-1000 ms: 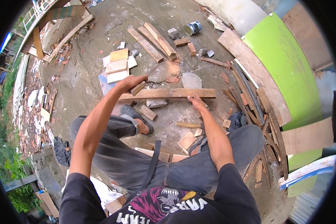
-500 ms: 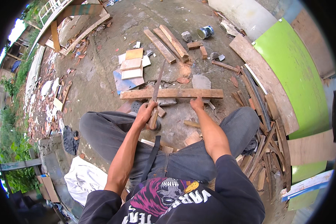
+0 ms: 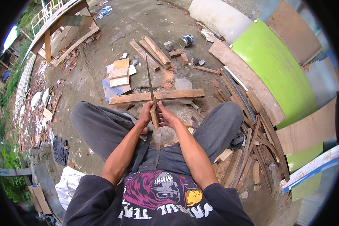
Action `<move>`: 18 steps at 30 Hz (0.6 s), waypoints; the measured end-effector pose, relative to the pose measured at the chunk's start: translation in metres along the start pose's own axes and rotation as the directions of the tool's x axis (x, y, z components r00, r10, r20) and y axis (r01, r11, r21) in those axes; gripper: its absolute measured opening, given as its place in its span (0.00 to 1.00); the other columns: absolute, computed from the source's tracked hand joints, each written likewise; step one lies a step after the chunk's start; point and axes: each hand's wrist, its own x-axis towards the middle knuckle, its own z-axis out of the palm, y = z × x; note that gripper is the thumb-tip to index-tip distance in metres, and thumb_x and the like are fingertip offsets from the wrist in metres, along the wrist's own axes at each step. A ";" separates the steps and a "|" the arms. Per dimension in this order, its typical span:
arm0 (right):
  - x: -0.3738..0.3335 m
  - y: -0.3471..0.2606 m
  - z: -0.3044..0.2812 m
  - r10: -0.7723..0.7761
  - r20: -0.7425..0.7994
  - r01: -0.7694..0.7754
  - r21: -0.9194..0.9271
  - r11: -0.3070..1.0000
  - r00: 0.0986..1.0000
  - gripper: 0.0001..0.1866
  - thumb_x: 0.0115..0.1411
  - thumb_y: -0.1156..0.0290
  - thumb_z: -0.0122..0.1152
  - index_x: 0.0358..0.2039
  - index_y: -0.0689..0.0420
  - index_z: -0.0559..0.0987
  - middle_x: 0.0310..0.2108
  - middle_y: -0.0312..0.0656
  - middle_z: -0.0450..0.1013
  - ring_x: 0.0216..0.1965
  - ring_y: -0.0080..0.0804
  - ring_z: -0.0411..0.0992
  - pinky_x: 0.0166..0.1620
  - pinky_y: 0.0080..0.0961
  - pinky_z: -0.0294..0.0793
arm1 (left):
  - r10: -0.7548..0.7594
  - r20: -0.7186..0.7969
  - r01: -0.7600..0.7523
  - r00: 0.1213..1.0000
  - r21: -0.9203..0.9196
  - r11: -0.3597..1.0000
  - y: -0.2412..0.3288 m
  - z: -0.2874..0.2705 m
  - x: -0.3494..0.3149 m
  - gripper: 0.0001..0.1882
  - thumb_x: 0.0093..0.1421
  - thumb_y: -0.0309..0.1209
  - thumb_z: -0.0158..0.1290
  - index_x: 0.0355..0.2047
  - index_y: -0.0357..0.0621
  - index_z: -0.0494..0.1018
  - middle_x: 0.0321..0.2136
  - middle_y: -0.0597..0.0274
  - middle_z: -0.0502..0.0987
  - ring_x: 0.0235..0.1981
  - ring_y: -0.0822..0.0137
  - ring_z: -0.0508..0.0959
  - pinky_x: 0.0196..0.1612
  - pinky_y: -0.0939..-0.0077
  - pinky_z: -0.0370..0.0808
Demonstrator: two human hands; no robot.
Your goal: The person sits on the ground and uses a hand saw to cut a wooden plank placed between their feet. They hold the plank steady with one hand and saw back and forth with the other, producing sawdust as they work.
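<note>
Upright in front of me is a handsaw, its wooden handle low between my knees and its thin dark blade pointing away, seen nearly edge-on. My left hand is closed round the handle from the left. From the right, my right hand meets the same handle, thumb near its top and fingers curled against it. Just beyond both hands a long wooden beam lies crosswise, with a grey stone slab under its right part. The saw blade passes in front of the beam from my view.
Three wooden lengths lie farther out, beside a tin can and stones. Small boards are stacked left of them. Scrap strips pile up by my right knee. A green panel leans at right; white cloth lies left.
My right hand has left the beam and come over to the saw handle. The saw has turned from a slant to nearly straight ahead, its blade now edge-on.
</note>
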 end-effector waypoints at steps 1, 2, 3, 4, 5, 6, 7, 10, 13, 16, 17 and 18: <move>-0.013 0.004 -0.013 -0.009 -0.066 0.014 0.083 0.996 0.998 0.49 0.57 0.23 0.44 0.57 0.59 0.70 0.45 0.50 0.75 0.46 0.45 0.75 0.45 0.49 0.77 | 0.007 0.033 -0.010 0.999 0.093 0.996 0.019 0.033 -0.010 0.22 0.66 0.50 0.42 0.33 0.44 0.71 0.28 0.62 0.75 0.29 0.70 0.74 0.34 0.71 0.72; -0.019 0.005 -0.010 -0.063 -0.073 0.071 0.120 0.990 0.995 0.48 0.57 0.24 0.46 0.57 0.57 0.71 0.45 0.48 0.75 0.45 0.43 0.76 0.45 0.48 0.77 | -0.032 0.045 0.028 0.998 0.079 0.996 0.023 0.038 -0.011 0.21 0.67 0.49 0.41 0.31 0.43 0.71 0.25 0.63 0.73 0.27 0.71 0.73 0.32 0.72 0.70; -0.025 0.007 -0.007 -0.114 -0.079 0.125 0.153 0.980 0.990 0.47 0.57 0.24 0.48 0.56 0.56 0.72 0.45 0.46 0.75 0.44 0.42 0.76 0.46 0.47 0.77 | 0.034 0.039 -0.037 0.999 0.095 0.995 0.018 0.041 -0.005 0.22 0.67 0.48 0.41 0.31 0.43 0.71 0.24 0.64 0.72 0.27 0.71 0.72 0.32 0.72 0.70; -0.033 0.007 -0.010 -0.163 -0.099 0.179 0.180 0.967 0.982 0.45 0.56 0.25 0.50 0.55 0.55 0.72 0.46 0.44 0.75 0.44 0.40 0.76 0.46 0.46 0.76 | 0.096 0.041 -0.100 0.995 0.100 0.990 0.018 0.054 -0.002 0.22 0.68 0.48 0.41 0.30 0.43 0.70 0.24 0.65 0.72 0.26 0.71 0.70 0.32 0.72 0.69; -0.042 0.009 -0.013 -0.215 -0.106 0.239 0.350 0.906 0.971 0.37 0.58 0.32 0.58 0.53 0.52 0.75 0.44 0.37 0.76 0.43 0.32 0.76 0.46 0.38 0.76 | 0.061 0.055 -0.065 0.997 0.065 0.996 0.017 0.067 -0.001 0.22 0.68 0.48 0.40 0.29 0.42 0.69 0.23 0.65 0.70 0.27 0.72 0.69 0.33 0.71 0.67; -0.043 0.006 -0.008 -0.249 -0.140 0.285 0.412 0.866 0.958 0.34 0.59 0.35 0.60 0.52 0.51 0.76 0.44 0.36 0.77 0.43 0.30 0.76 0.46 0.35 0.75 | 0.102 0.162 -0.111 0.982 0.053 0.992 0.003 0.055 0.019 0.23 0.67 0.47 0.41 0.28 0.39 0.69 0.23 0.64 0.70 0.28 0.71 0.68 0.34 0.69 0.67; -0.042 0.009 -0.012 -0.274 -0.190 0.333 0.475 0.815 0.943 0.31 0.59 0.38 0.61 0.51 0.51 0.77 0.43 0.34 0.77 0.43 0.28 0.76 0.45 0.32 0.75 | 0.160 0.170 -0.176 0.972 0.084 0.981 0.001 0.062 0.022 0.23 0.67 0.47 0.41 0.28 0.38 0.68 0.23 0.63 0.70 0.29 0.71 0.68 0.34 0.68 0.67; -0.056 0.017 -0.017 -0.299 -0.248 0.388 0.609 0.692 0.921 0.19 0.61 0.49 0.65 0.43 0.49 0.79 0.36 0.32 0.78 0.34 0.24 0.76 0.38 0.26 0.76 | 0.148 0.199 -0.162 0.969 0.058 0.985 -0.008 0.085 0.030 0.25 0.67 0.46 0.40 0.31 0.33 0.71 0.26 0.61 0.71 0.30 0.69 0.68 0.38 0.67 0.67; -0.081 0.028 -0.033 -0.244 -0.437 0.483 0.603 0.635 0.866 0.14 0.63 0.53 0.64 0.39 0.49 0.79 0.28 0.31 0.75 0.28 0.26 0.74 0.34 0.25 0.76 | 0.056 0.355 -0.064 0.933 0.013 0.998 0.010 0.122 0.004 0.24 0.66 0.44 0.33 0.39 0.38 0.74 0.33 0.61 0.77 0.33 0.68 0.74 0.42 0.71 0.71; -0.083 0.026 -0.021 -0.226 -0.608 0.615 0.566 0.549 0.761 0.11 0.65 0.57 0.62 0.37 0.50 0.77 0.24 0.30 0.71 0.26 0.25 0.72 0.32 0.24 0.75 | -0.088 0.534 0.193 0.841 -0.144 0.971 0.003 0.115 0.012 0.26 0.65 0.43 0.31 0.40 0.36 0.74 0.32 0.59 0.78 0.30 0.66 0.75 0.40 0.70 0.72; -0.082 0.026 -0.023 -0.269 -0.625 0.661 0.560 0.500 0.733 0.10 0.66 0.58 0.61 0.37 0.50 0.77 0.24 0.30 0.70 0.25 0.25 0.71 0.32 0.24 0.75 | -0.112 0.518 0.211 0.848 -0.138 0.968 -0.002 0.118 0.015 0.27 0.64 0.41 0.29 0.42 0.34 0.74 0.32 0.57 0.79 0.28 0.65 0.76 0.36 0.70 0.74; -0.085 0.027 -0.024 -0.304 -0.649 0.706 0.548 0.448 0.697 0.09 0.66 0.60 0.60 0.36 0.50 0.76 0.23 0.30 0.69 0.25 0.24 0.70 0.33 0.23 0.75 | -0.111 0.528 0.235 0.842 -0.174 0.956 -0.006 0.123 0.014 0.27 0.64 0.41 0.29 0.42 0.33 0.74 0.31 0.57 0.79 0.27 0.65 0.76 0.35 0.71 0.74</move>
